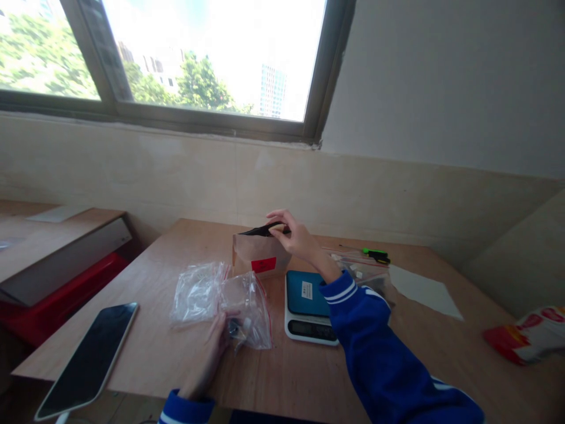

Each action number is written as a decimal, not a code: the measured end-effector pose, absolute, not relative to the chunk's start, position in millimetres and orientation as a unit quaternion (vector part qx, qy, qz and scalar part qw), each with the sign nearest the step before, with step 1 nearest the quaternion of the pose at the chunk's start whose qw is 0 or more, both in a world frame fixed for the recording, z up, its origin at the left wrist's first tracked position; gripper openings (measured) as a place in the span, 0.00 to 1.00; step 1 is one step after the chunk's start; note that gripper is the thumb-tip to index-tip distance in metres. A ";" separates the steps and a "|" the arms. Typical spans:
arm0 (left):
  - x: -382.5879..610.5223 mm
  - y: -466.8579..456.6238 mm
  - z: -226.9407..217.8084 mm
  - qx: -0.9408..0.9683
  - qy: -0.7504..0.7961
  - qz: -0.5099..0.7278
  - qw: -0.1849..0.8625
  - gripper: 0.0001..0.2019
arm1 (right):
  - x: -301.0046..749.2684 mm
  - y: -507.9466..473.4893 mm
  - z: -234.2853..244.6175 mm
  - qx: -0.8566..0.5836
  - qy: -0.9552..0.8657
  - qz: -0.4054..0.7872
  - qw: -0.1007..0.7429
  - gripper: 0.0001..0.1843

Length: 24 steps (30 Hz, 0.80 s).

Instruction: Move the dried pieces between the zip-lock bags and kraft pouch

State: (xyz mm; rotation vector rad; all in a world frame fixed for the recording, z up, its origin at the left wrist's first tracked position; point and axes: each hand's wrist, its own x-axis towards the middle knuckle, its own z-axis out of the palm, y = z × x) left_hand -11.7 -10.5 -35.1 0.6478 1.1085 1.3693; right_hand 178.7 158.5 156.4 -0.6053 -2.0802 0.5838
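My right hand (pixel 295 237) reaches across the table and pinches the dark open rim of a brown paper pouch (pixel 260 254) with a red label, standing upright. My left hand (pixel 215 347) rests near the table's front edge, its fingers closed on the lower end of a clear zip bag (pixel 247 303) holding small dark parts. A second clear zip bag (pixel 196 291) lies flat just left of it. A small digital scale (pixel 306 306) with a blue top sits between the pouch and my right forearm.
A tablet (pixel 90 359) with a dark screen lies at the table's left front corner. More clear bags (pixel 364 274), a green-and-black tool (pixel 376 254) and a white sheet (pixel 424 290) lie to the right. A red-and-white packet (pixel 527 335) sits at the far right. A lower bench (pixel 53 247) stands left.
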 end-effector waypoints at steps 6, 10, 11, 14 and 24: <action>-11.9 -11.3 -34.4 0.274 0.470 0.589 0.597 0.25 | 183.5 142.2 157.1 -0.238 -0.872 0.127 0.410 0.10; -11.0 -9.9 -33.8 0.271 0.466 0.590 0.601 0.25 | 188.5 129.1 157.1 -0.259 -0.881 0.032 0.395 0.14; -10.6 -9.7 -33.5 0.273 0.465 0.590 0.601 0.25 | 189.4 126.6 156.7 -0.267 -0.882 0.023 0.387 0.15; -9.3 -9.9 -31.9 0.281 0.463 0.593 0.596 0.25 | 190.7 122.2 155.7 -0.266 -0.893 0.012 0.362 0.15; -10.8 -12.5 -28.0 0.292 0.467 0.586 0.594 0.25 | 187.8 114.6 146.6 -0.281 -0.884 -0.058 0.369 0.13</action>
